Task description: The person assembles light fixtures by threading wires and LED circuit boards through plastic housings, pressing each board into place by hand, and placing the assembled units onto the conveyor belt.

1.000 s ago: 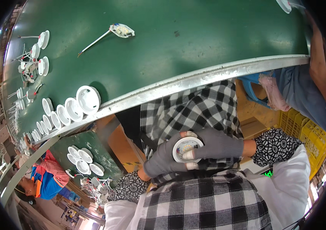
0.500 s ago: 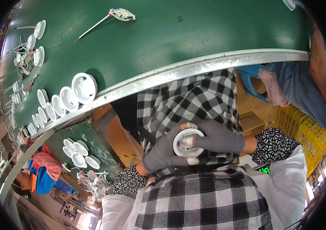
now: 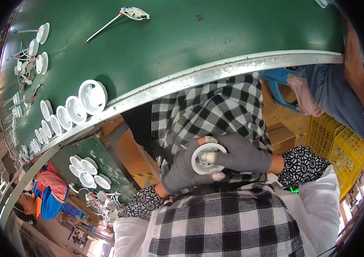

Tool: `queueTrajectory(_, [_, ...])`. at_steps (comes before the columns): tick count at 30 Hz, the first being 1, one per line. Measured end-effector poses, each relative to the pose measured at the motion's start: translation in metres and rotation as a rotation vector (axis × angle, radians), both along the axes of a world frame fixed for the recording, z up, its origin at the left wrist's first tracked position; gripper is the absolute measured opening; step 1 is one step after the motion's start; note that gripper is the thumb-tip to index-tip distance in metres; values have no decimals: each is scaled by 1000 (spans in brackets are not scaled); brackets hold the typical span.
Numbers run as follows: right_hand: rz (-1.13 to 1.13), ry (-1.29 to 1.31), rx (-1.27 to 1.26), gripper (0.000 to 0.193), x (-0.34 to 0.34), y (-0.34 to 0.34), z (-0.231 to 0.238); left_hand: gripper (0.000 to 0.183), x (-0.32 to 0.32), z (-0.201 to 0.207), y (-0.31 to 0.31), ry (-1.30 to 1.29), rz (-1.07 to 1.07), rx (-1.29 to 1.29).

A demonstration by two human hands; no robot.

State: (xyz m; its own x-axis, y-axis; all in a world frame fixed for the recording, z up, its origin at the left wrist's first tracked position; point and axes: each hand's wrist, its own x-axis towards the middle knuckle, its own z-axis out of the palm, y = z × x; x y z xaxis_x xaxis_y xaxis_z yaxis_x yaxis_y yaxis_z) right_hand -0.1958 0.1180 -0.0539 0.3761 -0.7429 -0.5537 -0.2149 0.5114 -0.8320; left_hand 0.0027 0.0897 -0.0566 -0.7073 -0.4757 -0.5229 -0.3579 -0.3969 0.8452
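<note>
Calling in remotely, I've got the round white plastic housing (image 3: 201, 168) clasped between both hands, above the black-and-white checked cloth (image 3: 222, 100). Grey-gloved left hand (image 3: 183, 173) grips around its left side; grey-gloved right hand (image 3: 247, 154) holds the right, thumb (image 3: 210, 158) dipping inside. Small parts seem to sit in there, thumb hides most. Yellow plastic crate (image 3: 348, 160) at right. Green tabletop (image 3: 199, 36): white round housings (image 3: 76, 110) lined along its metal edge (image 3: 233, 66).
</note>
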Motion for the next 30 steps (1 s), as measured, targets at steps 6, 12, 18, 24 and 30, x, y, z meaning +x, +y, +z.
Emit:
queueTrajectory(6, [48, 57, -20, 42, -3, 2, -2, 79, -2, 1, -3, 7, 11, 37])
queueTrajectory(12, [15, 109, 25, 33, 1, -2, 8, 78, -1, -5, 4, 27, 61, 87])
queueTrajectory(18, [17, 5, 62, 41, -2, -3, -13, 85, -4, -10, -2, 56, 39, 38])
queueTrajectory(24, [57, -38, 74, 39, -5, -9, -1, 90, 0, -7, -4, 97, 20, 27])
queueTrajectory(30, [33, 152, 73, 41, 6, -6, 3, 89, -2, -6, 2, 12, 66, 11])
